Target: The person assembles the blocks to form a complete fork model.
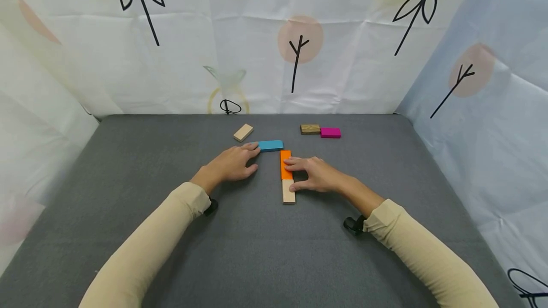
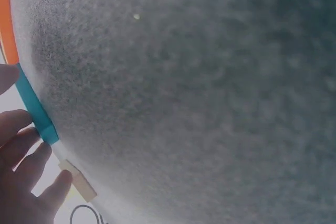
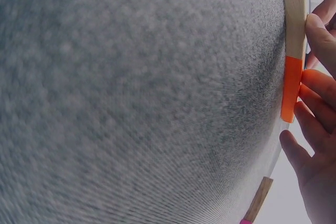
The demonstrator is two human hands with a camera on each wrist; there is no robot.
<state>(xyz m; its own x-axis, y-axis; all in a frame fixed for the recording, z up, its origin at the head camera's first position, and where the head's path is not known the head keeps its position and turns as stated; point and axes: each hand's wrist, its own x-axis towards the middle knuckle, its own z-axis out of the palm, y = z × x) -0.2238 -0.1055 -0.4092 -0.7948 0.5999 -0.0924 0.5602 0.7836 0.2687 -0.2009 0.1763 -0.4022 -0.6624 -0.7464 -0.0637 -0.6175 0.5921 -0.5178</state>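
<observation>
My left hand (image 1: pixel 231 163) rests its fingertips on the left end of a blue block (image 1: pixel 271 146), thumb held apart. In the left wrist view its extended fingers lie along the blue block (image 2: pixel 38 109). My right hand (image 1: pixel 318 175) touches an orange block (image 1: pixel 285 165) with its fingertips, while its thumb touches a plain wooden block (image 1: pixel 288 193). These two blocks lie end to end in a line running toward me. Close to the orange block's far end is the blue block's right end, set crosswise. The right wrist view shows straight fingers beside the orange block (image 3: pixel 292 88).
Beyond the left hand lies a light wooden block (image 1: pixel 243 132), set at an angle. Farther right, a dark brown block (image 1: pixel 310 129) touches a magenta block (image 1: pixel 331 133). Patterned white cloth (image 1: pixel 257 51) hangs behind and beside the grey table (image 1: pixel 248 260).
</observation>
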